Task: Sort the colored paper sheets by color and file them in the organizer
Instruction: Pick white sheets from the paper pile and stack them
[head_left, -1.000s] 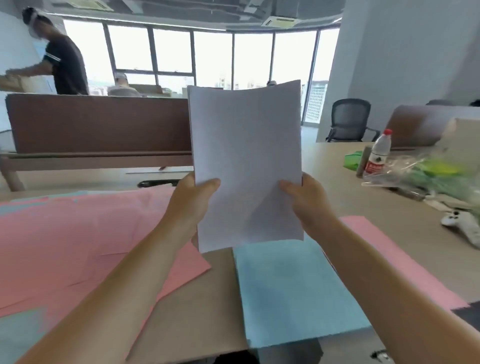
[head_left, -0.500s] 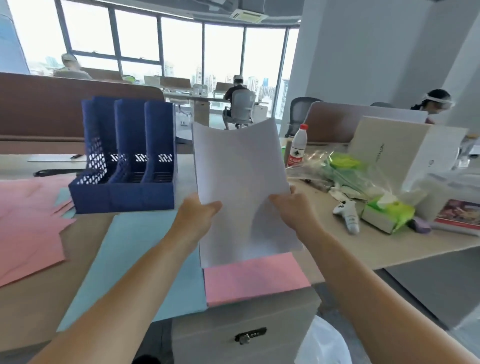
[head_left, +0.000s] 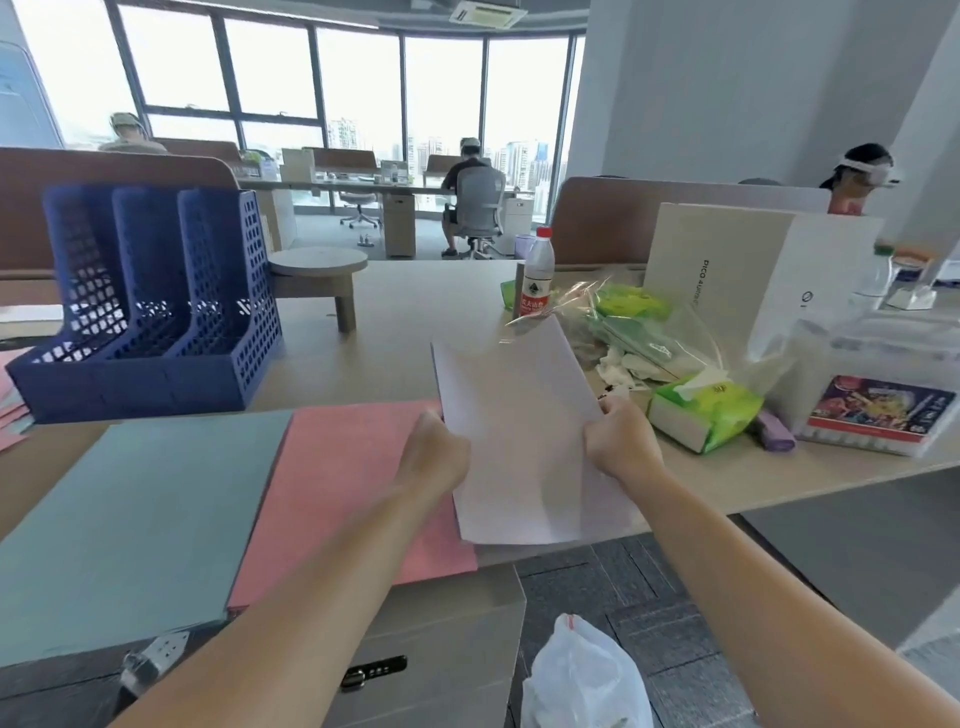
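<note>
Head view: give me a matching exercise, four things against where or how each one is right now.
Things:
1. white sheets
2. pink sheets
3. teal sheets
4. blue organizer

States:
a. stands upright behind the flat sheets
b. gripped at the side edges by the left hand and the right hand
c. lies flat, beside the left hand
d. lies flat, right in front of the blue organizer

Pairs: 1-b, 2-c, 3-d, 4-a.
</note>
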